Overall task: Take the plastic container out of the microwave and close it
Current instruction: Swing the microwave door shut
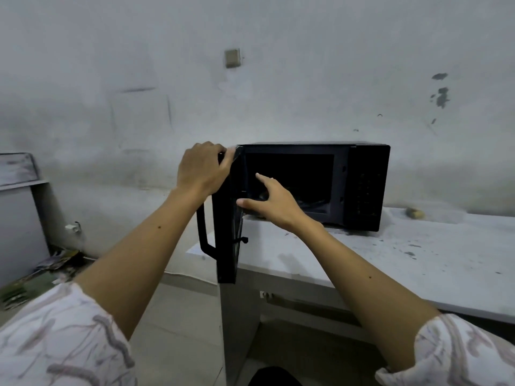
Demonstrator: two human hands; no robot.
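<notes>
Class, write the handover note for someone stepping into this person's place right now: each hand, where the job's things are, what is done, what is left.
Left hand: gripping the top edge of the microwave door, which stands swung open.
Right hand: open, fingers spread, reaching into the microwave cavity, holding nothing.
Plastic container: not discernible; the cavity is too dark.
Done: door opened.
Left: grasp the container, lift it out onto the counter, shut the door.

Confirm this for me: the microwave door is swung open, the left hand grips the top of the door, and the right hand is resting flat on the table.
Not quite. In the head view the right hand is not on the table; it is raised, fingers spread, reaching into the microwave cavity. The rest holds: the door is swung open and the left hand grips its top.
</notes>
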